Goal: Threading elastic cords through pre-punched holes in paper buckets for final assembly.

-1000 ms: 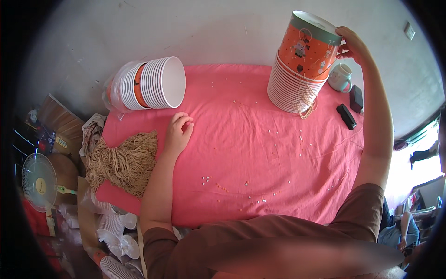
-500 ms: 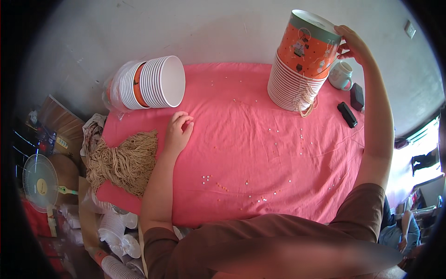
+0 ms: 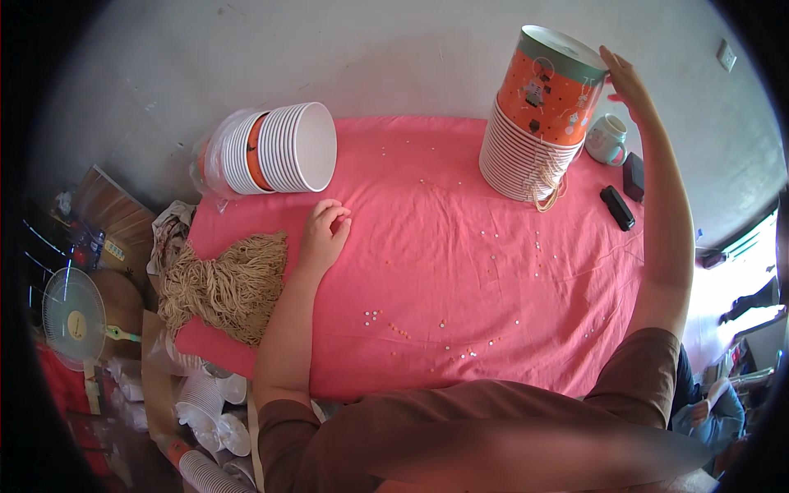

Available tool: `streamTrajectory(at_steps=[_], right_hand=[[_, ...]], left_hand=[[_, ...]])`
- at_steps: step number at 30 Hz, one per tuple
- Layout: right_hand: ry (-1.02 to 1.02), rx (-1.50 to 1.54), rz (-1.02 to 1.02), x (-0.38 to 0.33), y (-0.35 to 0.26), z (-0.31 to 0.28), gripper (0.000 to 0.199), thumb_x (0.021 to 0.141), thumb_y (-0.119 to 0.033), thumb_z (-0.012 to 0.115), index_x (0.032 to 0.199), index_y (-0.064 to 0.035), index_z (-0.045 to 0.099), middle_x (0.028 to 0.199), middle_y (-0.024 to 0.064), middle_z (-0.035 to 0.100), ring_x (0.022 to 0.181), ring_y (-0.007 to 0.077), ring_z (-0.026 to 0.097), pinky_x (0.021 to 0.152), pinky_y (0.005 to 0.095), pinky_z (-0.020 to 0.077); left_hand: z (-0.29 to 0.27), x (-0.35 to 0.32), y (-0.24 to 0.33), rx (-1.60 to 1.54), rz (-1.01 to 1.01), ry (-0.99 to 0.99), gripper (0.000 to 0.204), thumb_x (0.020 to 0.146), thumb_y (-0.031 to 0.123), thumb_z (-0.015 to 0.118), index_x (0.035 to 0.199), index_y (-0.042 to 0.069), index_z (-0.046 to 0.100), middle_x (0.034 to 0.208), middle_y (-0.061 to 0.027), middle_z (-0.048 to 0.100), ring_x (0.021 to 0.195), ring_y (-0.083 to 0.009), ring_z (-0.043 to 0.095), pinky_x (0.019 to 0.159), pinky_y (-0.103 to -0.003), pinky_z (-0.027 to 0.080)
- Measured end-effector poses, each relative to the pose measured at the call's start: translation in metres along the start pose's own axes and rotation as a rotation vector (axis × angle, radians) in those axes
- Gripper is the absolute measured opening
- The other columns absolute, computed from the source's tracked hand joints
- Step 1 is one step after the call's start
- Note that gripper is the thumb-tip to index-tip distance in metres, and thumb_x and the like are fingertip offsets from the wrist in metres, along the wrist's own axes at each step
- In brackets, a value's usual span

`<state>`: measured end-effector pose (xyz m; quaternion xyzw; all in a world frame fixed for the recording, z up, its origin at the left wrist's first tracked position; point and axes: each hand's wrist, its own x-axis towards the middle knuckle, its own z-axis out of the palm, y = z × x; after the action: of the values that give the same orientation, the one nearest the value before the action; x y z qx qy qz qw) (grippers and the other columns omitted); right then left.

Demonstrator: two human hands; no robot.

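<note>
A tall stack of upside-down paper buckets [image 3: 538,99], orange with a green band on top and many white rims below, stands at the far right of the table. Beige cord loops [image 3: 546,181] hang down its front. My right hand [image 3: 629,86] is raised at the stack's upper right edge, fingers stretched out against its side. My left hand [image 3: 325,237] rests on the pink cloth, fingers loosely bent, nothing visible in it. Beyond it lies a second stack of white-rimmed buckets [image 3: 283,148] on its side, partly in clear plastic. Beside my left forearm is a bundle of beige cords [image 3: 226,283].
The pink cloth [image 3: 427,271] is dotted with small white and orange bits. A mug [image 3: 606,140], a black box [image 3: 633,177] and a black object [image 3: 616,208] sit at the right. Left of the table are a fan [image 3: 74,319] and plastic-wrapped cups [image 3: 200,403]. Another person's hand [image 3: 700,411] shows at lower right.
My right hand has slid from the bucket's top edge to its side, with its fingers straighter. The whole view has shifted slightly. My left hand stays on the cloth.
</note>
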<state>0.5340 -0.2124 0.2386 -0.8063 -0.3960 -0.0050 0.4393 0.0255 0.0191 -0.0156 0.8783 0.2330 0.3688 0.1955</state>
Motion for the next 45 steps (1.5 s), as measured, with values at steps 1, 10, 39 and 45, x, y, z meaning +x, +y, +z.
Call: streamTrajectory(at_steps=[1, 10, 39, 45], right_hand=[[0.148, -0.075, -0.158, 0.004, 0.005, 0.000, 0.059, 0.098, -0.058, 0.048, 0.120, -0.0061, 0.063, 0.102, 0.0065, 0.065, 0.099, 0.0210, 0.060, 0.086, 0.0386, 0.0505], [0.380, -0.261, -1.066, -0.095, -0.120, 0.115, 0.035, 0.081, -0.009, 0.071, 0.115, -0.0084, 0.063, 0.125, 0.0138, 0.059, 0.114, 0.0356, 0.057, 0.094, 0.0442, 0.0483], [-0.298, 0.305, -0.567, -0.183, -0.153, 0.438, 0.020, 0.088, -0.030, 0.069, 0.089, -0.0105, 0.071, 0.078, 0.0151, 0.071, 0.073, 0.0358, 0.069, 0.064, 0.0454, 0.0538], [-0.406, 0.260, -0.552, -0.180, -0.138, 0.410, 0.022, 0.084, -0.027, 0.074, 0.099, -0.0115, 0.075, 0.082, 0.0170, 0.072, 0.077, 0.0344, 0.070, 0.068, 0.0438, 0.0555]], left_hand=[[0.001, 0.001, 0.001, -0.002, 0.020, 0.004, 0.015, 0.083, 0.006, 0.070, 0.097, 0.002, 0.066, 0.109, -0.0116, 0.060, 0.105, -0.0304, 0.059, 0.092, -0.039, 0.048], [0.001, 0.000, -0.001, -0.024, 0.048, 0.077, 0.014, 0.084, 0.004, 0.068, 0.098, 0.002, 0.066, 0.105, -0.0123, 0.061, 0.101, -0.0298, 0.061, 0.088, -0.038, 0.050], [-0.024, 0.016, -0.025, 0.063, -0.201, 0.442, 0.082, 0.083, 0.005, 0.068, 0.154, 0.011, 0.027, 0.160, -0.0279, 0.012, 0.148, -0.0451, 0.016, 0.119, -0.052, 0.023], [-0.027, 0.011, -0.026, 0.097, -0.211, 0.438, 0.083, 0.082, 0.005, 0.068, 0.154, 0.013, 0.027, 0.160, -0.0273, 0.012, 0.148, -0.0453, 0.015, 0.119, -0.051, 0.024]])
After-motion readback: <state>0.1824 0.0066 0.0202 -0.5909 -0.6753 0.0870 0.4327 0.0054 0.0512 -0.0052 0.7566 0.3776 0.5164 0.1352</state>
